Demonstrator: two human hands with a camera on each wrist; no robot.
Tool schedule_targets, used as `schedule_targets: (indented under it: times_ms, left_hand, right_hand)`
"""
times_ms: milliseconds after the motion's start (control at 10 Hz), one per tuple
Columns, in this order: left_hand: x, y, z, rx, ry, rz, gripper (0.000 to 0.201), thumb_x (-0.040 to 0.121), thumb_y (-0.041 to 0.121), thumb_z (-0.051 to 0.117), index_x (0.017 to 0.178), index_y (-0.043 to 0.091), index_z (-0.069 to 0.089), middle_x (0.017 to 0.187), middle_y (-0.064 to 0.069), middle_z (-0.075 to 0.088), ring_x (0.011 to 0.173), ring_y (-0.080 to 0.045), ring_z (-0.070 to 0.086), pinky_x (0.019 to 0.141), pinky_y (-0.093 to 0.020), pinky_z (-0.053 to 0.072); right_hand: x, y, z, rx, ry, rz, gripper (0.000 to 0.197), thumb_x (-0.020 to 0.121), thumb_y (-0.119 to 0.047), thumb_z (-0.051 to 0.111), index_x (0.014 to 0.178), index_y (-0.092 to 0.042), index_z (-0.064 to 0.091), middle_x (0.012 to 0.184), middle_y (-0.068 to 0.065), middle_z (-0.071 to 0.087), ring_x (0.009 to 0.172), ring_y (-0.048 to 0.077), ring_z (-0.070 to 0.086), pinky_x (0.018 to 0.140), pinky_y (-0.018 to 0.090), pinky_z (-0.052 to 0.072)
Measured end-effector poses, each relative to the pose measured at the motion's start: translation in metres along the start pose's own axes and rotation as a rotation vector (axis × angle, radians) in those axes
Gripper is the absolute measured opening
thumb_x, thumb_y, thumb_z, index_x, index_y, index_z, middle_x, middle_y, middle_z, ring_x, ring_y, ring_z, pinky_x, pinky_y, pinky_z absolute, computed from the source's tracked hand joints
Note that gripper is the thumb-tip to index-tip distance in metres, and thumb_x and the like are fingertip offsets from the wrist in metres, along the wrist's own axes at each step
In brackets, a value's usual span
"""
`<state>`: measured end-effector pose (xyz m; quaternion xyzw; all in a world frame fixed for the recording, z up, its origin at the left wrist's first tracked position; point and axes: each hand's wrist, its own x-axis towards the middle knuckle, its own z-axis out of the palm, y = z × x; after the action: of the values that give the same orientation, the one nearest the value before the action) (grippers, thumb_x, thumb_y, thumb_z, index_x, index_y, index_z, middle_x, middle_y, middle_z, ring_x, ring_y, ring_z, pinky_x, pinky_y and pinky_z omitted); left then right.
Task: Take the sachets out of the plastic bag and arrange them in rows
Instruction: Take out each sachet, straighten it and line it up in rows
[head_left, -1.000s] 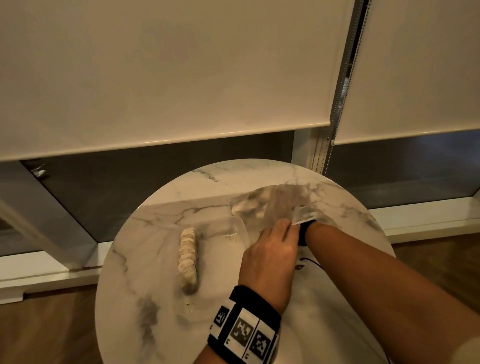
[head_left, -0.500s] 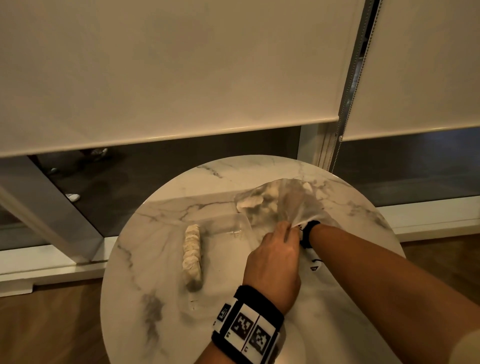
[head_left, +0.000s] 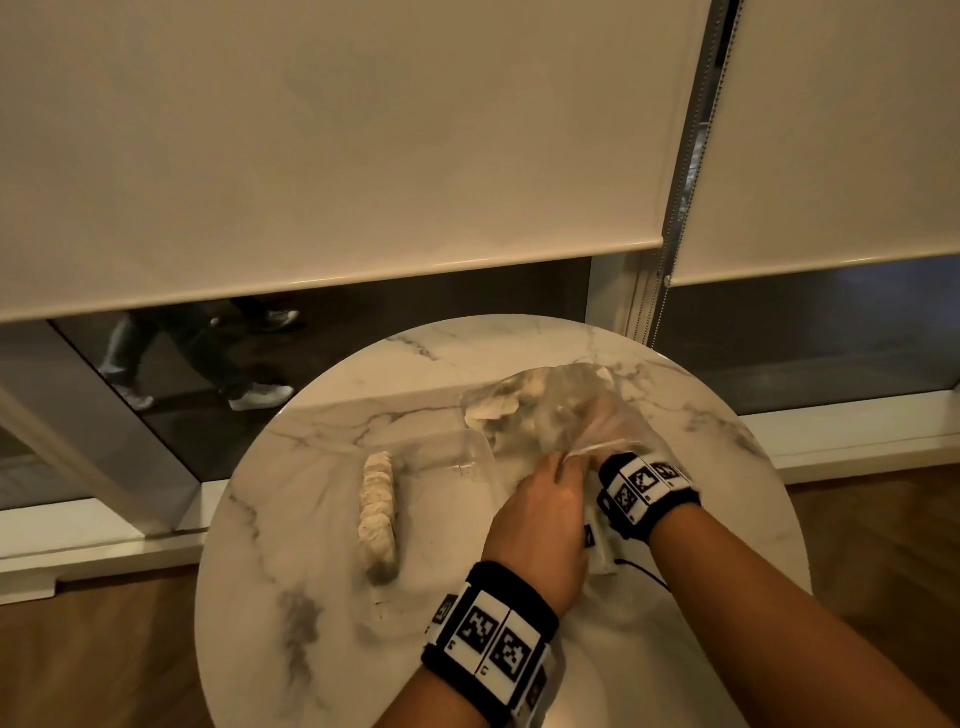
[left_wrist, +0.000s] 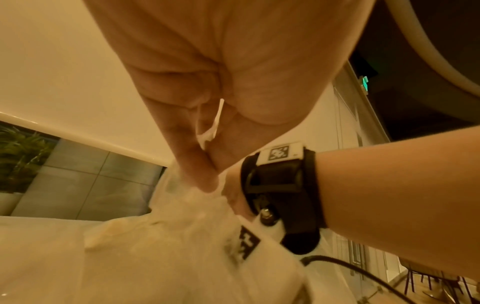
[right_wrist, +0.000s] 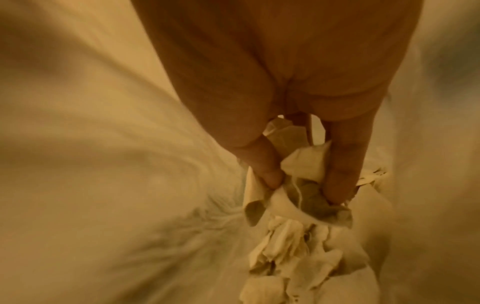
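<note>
A clear plastic bag (head_left: 524, 410) lies on the far right part of the round marble table (head_left: 311, 519). My left hand (head_left: 563, 462) pinches the bag's open edge (left_wrist: 211, 127) between thumb and fingers. My right hand (head_left: 608, 415) is inside the bag, seen through the film. In the right wrist view its thumb and fingers (right_wrist: 267, 172) pinch a white sachet (right_wrist: 306, 162), with several more loose sachets (right_wrist: 291, 242) heaped beyond. A row of overlapping sachets (head_left: 379, 514) lies on the table's left half.
A thin black cable (head_left: 644, 571) runs over the table under my right forearm. Roller blinds (head_left: 363, 156) and a window stand behind the table. A person's legs (head_left: 208, 358) show outside the glass. The wooden floor (head_left: 93, 660) surrounds the table.
My right wrist has drawn back toward me, so its band now shows outside the bag mouth. The bag has bunched up. A person walking has come into view outside the window.
</note>
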<state>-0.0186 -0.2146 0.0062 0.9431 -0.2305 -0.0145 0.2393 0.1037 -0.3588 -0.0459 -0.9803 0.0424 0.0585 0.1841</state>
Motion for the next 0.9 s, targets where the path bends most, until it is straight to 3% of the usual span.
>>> schedule_targets:
  times_ms: [100, 200, 300, 400, 500, 600, 700, 800, 900]
  left_hand:
    - [0.006, -0.008, 0.000, -0.013, 0.002, -0.006, 0.074, 0.081, -0.005, 0.054, 0.148, 0.019, 0.034, 0.151, 0.000, 0.033, 0.126, -0.025, 0.051, 0.107, -0.034, 0.044]
    - [0.014, -0.018, -0.001, -0.038, -0.004, -0.017, 0.066, 0.085, 0.000, 0.047, 0.148, 0.017, 0.036, 0.151, -0.002, 0.035, 0.128, -0.026, 0.050, 0.108, -0.036, 0.043]
    - [0.024, -0.029, -0.002, -0.088, -0.015, -0.036, 0.052, 0.095, 0.011, 0.043, 0.147, 0.013, 0.039, 0.150, -0.004, 0.040, 0.134, -0.023, 0.045, 0.112, -0.032, 0.036]
    - [0.031, -0.038, -0.002, -0.167, -0.006, -0.093, 0.043, 0.105, 0.030, 0.038, 0.143, 0.012, 0.047, 0.148, -0.004, 0.046, 0.136, -0.019, 0.042, 0.113, -0.027, 0.031]
    - [0.033, -0.047, 0.002, -0.344, 0.014, -0.145, 0.044, 0.106, 0.039, 0.032, 0.129, 0.015, 0.060, 0.133, -0.004, 0.060, 0.124, -0.021, 0.054, 0.107, -0.031, 0.039]
    - [0.029, -0.052, 0.007, -0.600, 0.000, -0.281, 0.048, 0.105, 0.049, 0.032, 0.125, 0.021, 0.064, 0.132, -0.003, 0.062, 0.119, -0.022, 0.058, 0.105, -0.045, 0.046]
    - [0.023, -0.052, 0.009, -0.775, -0.042, -0.402, 0.046, 0.101, 0.059, 0.032, 0.106, 0.029, 0.068, 0.122, 0.003, 0.067, 0.111, -0.018, 0.062, 0.097, -0.046, 0.052]
    - [0.018, -0.051, 0.007, -0.829, -0.085, -0.435, 0.051, 0.099, 0.064, 0.029, 0.094, 0.033, 0.069, 0.109, 0.002, 0.070, 0.103, -0.020, 0.064, 0.082, -0.043, 0.058]
    - [0.014, -0.048, 0.002, -0.867, 0.047, -0.429, 0.055, 0.103, 0.054, 0.033, 0.075, 0.033, 0.075, 0.095, 0.000, 0.072, 0.097, -0.021, 0.064, 0.084, -0.046, 0.056]
  right_hand:
    - [-0.013, 0.008, 0.010, -0.005, 0.054, -0.115, 0.033, 0.104, -0.018, 0.047, 0.133, -0.005, 0.056, 0.149, 0.014, 0.046, 0.142, 0.027, 0.038, 0.110, 0.023, 0.026]
    - [-0.048, -0.006, 0.005, 0.222, 0.032, 0.018, 0.020, 0.099, -0.014, 0.052, 0.107, -0.017, 0.070, 0.125, 0.007, 0.066, 0.116, 0.017, 0.059, 0.090, 0.011, 0.041]
    - [-0.086, -0.011, 0.003, 0.381, 0.103, 0.044, 0.035, 0.094, -0.015, 0.057, 0.064, -0.032, 0.057, 0.093, 0.006, 0.074, 0.086, 0.015, 0.059, 0.075, 0.024, 0.043]
    - [-0.107, -0.007, 0.007, 0.498, 0.102, 0.041, 0.037, 0.091, -0.020, 0.064, 0.055, -0.028, 0.062, 0.062, 0.000, 0.070, 0.065, 0.015, 0.064, 0.059, 0.020, 0.043]
    - [-0.125, -0.006, 0.000, 0.570, 0.068, 0.013, 0.034, 0.087, -0.024, 0.067, 0.054, -0.018, 0.071, 0.054, 0.000, 0.068, 0.058, 0.010, 0.065, 0.066, 0.030, 0.052]
    - [-0.138, -0.003, -0.012, 0.722, -0.020, -0.034, 0.029, 0.087, -0.018, 0.070, 0.058, -0.016, 0.072, 0.054, -0.003, 0.065, 0.057, 0.009, 0.063, 0.075, 0.042, 0.057]
    - [-0.150, -0.008, -0.033, 0.951, -0.114, -0.079, 0.016, 0.090, -0.006, 0.070, 0.076, -0.004, 0.077, 0.069, 0.009, 0.066, 0.068, 0.014, 0.062, 0.080, 0.045, 0.059]
    - [-0.159, -0.013, -0.054, 1.060, -0.143, -0.119, 0.010, 0.091, -0.005, 0.069, 0.091, -0.002, 0.079, 0.086, 0.018, 0.075, 0.077, 0.021, 0.071, 0.076, 0.036, 0.062]
    - [-0.167, -0.021, -0.071, 1.132, -0.137, -0.164, 0.012, 0.088, -0.009, 0.070, 0.094, -0.006, 0.080, 0.091, 0.019, 0.076, 0.088, 0.030, 0.074, 0.078, 0.035, 0.061]
